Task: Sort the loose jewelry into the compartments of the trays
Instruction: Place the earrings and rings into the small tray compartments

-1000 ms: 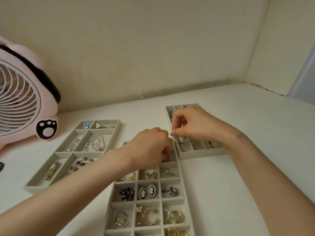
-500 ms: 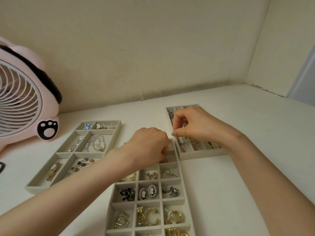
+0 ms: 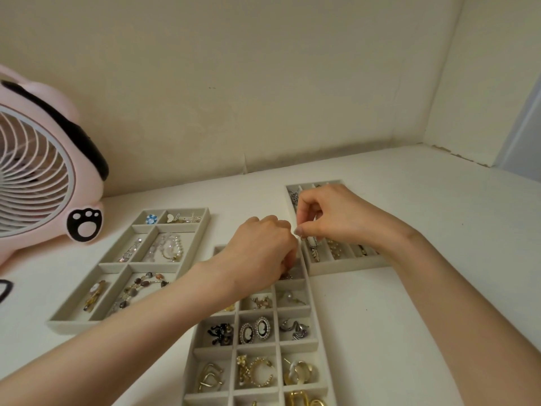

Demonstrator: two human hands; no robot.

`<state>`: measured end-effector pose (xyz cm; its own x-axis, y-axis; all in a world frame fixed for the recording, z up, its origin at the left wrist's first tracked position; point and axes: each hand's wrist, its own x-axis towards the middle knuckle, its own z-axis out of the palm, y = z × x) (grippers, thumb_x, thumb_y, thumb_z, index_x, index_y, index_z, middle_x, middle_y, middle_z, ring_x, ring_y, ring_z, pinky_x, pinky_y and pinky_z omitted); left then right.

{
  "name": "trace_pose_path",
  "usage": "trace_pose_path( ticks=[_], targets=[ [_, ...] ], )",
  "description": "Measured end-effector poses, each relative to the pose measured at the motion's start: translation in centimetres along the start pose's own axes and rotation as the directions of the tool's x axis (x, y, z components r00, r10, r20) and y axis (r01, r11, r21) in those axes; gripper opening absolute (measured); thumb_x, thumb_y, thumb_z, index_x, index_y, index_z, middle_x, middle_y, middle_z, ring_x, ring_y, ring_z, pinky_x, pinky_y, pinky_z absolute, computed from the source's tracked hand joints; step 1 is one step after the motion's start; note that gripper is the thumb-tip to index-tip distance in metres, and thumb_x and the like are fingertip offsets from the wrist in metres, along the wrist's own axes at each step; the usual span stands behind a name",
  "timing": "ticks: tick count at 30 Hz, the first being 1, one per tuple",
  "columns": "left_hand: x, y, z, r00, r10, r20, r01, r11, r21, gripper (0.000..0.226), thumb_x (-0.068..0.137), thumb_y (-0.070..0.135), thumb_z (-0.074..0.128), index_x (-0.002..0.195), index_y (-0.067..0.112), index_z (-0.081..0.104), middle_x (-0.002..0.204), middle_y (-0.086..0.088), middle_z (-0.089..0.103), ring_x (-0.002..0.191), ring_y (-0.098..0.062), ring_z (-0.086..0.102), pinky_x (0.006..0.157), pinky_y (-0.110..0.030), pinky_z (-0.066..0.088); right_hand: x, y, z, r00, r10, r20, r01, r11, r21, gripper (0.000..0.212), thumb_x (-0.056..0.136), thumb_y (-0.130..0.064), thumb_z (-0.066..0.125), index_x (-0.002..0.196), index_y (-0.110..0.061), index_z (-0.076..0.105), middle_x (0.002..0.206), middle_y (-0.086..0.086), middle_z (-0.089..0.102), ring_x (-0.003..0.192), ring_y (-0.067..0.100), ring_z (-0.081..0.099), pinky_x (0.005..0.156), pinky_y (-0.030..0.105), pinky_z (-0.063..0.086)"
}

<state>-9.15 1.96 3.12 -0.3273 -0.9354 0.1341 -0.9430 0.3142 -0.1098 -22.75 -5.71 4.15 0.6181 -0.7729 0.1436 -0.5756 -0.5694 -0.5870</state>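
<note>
Three beige trays lie on the white surface. In the middle tray (image 3: 314, 315) a grid of compartments holds earrings. My left hand (image 3: 260, 253) hovers over its far right compartments with the fingers curled down; what they hold is hidden. My right hand (image 3: 333, 218) is above the near left corner of the right tray (image 3: 345, 266). Thumb and forefinger pinch a small silver piece (image 3: 299, 237) right beside the left hand's knuckles. The left tray (image 3: 73, 323) carries bracelets and small charms.
A pink fan (image 3: 44, 177) with a paw print stands at the far left, close to the left tray. Walls close the back and the right side. A dark object (image 3: 6, 288) lies at the left edge.
Both hands have stayed almost in place. The left hand has crept slightly toward the right hand's fingertips, which still pinch the small piece.
</note>
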Motion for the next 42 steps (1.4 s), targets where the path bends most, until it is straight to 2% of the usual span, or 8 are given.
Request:
trace_pose_path(
  ticks=[8, 16, 23, 28, 31, 38, 40, 42],
  targets=[
    [-1.2, -1.4, -0.4, 0.999, -0.044, -0.006, 0.042, 0.988, -0.149, 0.013, 0.088, 0.025, 0.058, 0.097, 0.032, 0.065, 0.088, 0.013, 0.041, 0.09, -0.008, 0.039, 0.071, -0.022, 0.029, -0.1, 0.1, 0.0, 1.0, 0.0, 0.002, 0.0, 1.0, 0.002, 0.014, 0.076, -0.016, 0.072, 0.069, -0.02, 0.061, 0.07, -0.008, 0.064, 0.063, 0.005, 0.057, 0.066, 0.03, 0.05],
    [-2.2, -2.4, 0.3, 0.995, 0.101, 0.026, -0.093, 0.973, -0.213, 0.052, 0.079, -0.005, 0.045, 0.102, 0.037, 0.067, 0.095, 0.011, 0.039, 0.09, -0.007, 0.031, 0.075, -0.018, 0.024, -0.2, -0.2, 0.1, 1.0, -0.001, 0.02, 0.0, 1.0, 0.026, 0.013, 0.078, -0.013, 0.072, 0.071, -0.017, 0.061, 0.071, -0.006, 0.067, 0.06, 0.001, 0.059, 0.063, 0.026, 0.052],
    [-2.1, -2.7, 0.5, 0.992, 0.128, 0.01, -0.122, 0.967, -0.224, 0.05, 0.078, -0.006, 0.043, 0.099, 0.032, 0.069, 0.094, 0.009, 0.04, 0.09, -0.008, 0.031, 0.075, -0.02, 0.024, -0.3, -0.2, 0.2, 0.999, 0.003, 0.033, -0.004, 1.0, 0.016, 0.011, 0.079, -0.014, 0.072, 0.074, -0.016, 0.062, 0.076, -0.003, 0.068, 0.065, 0.006, 0.062, 0.069, 0.031, 0.055],
    [-2.2, -3.0, 0.8, 0.993, 0.117, -0.015, -0.117, 0.959, -0.257, 0.049, 0.078, -0.005, 0.045, 0.096, 0.033, 0.07, 0.092, 0.01, 0.04, 0.085, -0.006, 0.03, 0.071, -0.018, 0.023, -0.2, -0.3, 0.2, 0.998, 0.014, 0.061, -0.022, 0.991, 0.131, 0.011, 0.078, -0.009, 0.073, 0.075, -0.014, 0.064, 0.072, 0.001, 0.071, 0.061, 0.007, 0.063, 0.061, 0.024, 0.053],
    [-2.3, -3.7, 0.7, 0.998, 0.036, -0.048, -0.05, 0.938, -0.343, 0.046, 0.079, -0.004, 0.046, 0.093, 0.033, 0.069, 0.087, 0.011, 0.043, 0.083, -0.002, 0.035, 0.071, -0.014, 0.029, -0.2, -0.3, 0.1, 0.992, 0.024, 0.127, -0.052, 0.974, 0.222, 0.007, 0.079, -0.004, 0.072, 0.082, -0.01, 0.069, 0.072, 0.004, 0.071, 0.059, 0.007, 0.063, 0.057, 0.02, 0.05],
    [-2.4, -4.1, 0.8, 0.976, -0.186, -0.111, 0.094, 0.824, -0.558, 0.025, 0.084, 0.008, 0.055, 0.086, 0.032, 0.062, 0.09, 0.011, 0.055, 0.079, -0.003, 0.045, 0.068, -0.013, 0.034, -0.4, -0.5, -0.6, 0.96, -0.005, 0.279, -0.117, 0.9, 0.419, 0.008, 0.081, 0.0, 0.069, 0.088, -0.001, 0.071, 0.074, 0.013, 0.071, 0.063, 0.013, 0.068, 0.062, 0.021, 0.056],
    [-2.4, -3.8, 1.2, 0.968, -0.234, -0.094, 0.119, 0.752, -0.649, 0.017, 0.086, 0.013, 0.058, 0.088, 0.03, 0.061, 0.09, 0.012, 0.06, 0.075, -0.003, 0.048, 0.065, -0.011, 0.036, -0.4, -0.6, -0.6, 0.965, -0.015, 0.261, -0.104, 0.894, 0.436, 0.007, 0.08, -0.003, 0.07, 0.087, -0.005, 0.072, 0.074, 0.007, 0.071, 0.065, 0.011, 0.067, 0.063, 0.021, 0.055],
    [-2.4, -3.6, 1.5, 0.957, -0.283, -0.065, 0.127, 0.61, -0.782, 0.015, 0.085, 0.012, 0.061, 0.09, 0.025, 0.059, 0.088, 0.011, 0.065, 0.07, 0.0, 0.051, 0.061, -0.009, 0.038, -0.4, -0.7, -0.4, 0.974, -0.007, 0.228, -0.099, 0.889, 0.447, 0.006, 0.08, -0.006, 0.071, 0.085, -0.007, 0.073, 0.071, 0.001, 0.069, 0.065, 0.007, 0.064, 0.063, 0.02, 0.053]
  ],
)
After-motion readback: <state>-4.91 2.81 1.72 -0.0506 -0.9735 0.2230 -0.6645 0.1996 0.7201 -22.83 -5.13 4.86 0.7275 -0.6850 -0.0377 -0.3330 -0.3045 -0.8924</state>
